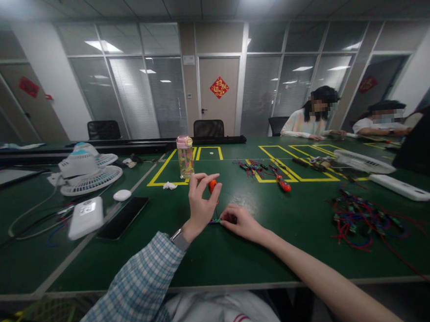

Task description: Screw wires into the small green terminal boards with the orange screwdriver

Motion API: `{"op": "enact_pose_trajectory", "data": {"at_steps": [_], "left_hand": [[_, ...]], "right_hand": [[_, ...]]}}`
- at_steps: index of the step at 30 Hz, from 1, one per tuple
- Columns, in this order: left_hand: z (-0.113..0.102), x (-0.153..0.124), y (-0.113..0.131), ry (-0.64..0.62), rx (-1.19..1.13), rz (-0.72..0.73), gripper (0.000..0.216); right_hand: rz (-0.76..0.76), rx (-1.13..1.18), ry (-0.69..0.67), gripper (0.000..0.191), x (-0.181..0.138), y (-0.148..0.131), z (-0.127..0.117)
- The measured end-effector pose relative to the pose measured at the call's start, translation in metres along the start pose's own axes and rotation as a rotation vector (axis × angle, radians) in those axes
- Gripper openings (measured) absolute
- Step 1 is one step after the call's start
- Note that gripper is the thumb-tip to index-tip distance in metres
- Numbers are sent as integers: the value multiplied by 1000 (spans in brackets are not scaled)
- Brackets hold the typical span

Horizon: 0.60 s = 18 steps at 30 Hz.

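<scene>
An orange-handled screwdriver (212, 184) stands upright between the thumb and fingers of my left hand (199, 206), its thin shaft pointing down. At its tip a small green circuit board (215, 221) lies on the table. My right hand (246, 223) rests on the tabletop, fingers closed at the board's right end; the fingers partly hide what they pinch. Farther off to the right lies a second screwdriver, red-orange in the handle (283, 183). Small boards with red and blue wires form one pile (254, 167) beyond my hands and a larger pile (362, 217) on the right.
A pink-lidded bottle (186, 158) and crumpled tissue (170, 185) stand beyond my left hand. To the left are a black phone (124, 218), a white power bank (86, 217) and white fans (91, 179). Two people (309, 117) sit across at the right. Yellow tape (157, 172) marks the green table.
</scene>
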<state>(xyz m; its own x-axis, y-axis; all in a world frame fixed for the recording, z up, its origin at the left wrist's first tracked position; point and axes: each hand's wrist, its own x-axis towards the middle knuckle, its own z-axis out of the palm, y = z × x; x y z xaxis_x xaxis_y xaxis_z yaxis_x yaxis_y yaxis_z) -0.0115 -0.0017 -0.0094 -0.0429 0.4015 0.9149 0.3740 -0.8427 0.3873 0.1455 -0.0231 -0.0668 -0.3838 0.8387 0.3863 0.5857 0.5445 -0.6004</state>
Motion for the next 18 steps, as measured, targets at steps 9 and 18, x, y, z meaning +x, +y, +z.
{"op": "enact_pose_trajectory", "data": {"at_steps": [9, 18], "left_hand": [[-1, 0, 1, -37, -36, -28, 25], [-1, 0, 0, -20, -11, -5, 24]], "right_hand": [[-22, -5, 6, 4, 0, 4, 1], [-30, -19, 9, 5, 0, 4, 2]]}}
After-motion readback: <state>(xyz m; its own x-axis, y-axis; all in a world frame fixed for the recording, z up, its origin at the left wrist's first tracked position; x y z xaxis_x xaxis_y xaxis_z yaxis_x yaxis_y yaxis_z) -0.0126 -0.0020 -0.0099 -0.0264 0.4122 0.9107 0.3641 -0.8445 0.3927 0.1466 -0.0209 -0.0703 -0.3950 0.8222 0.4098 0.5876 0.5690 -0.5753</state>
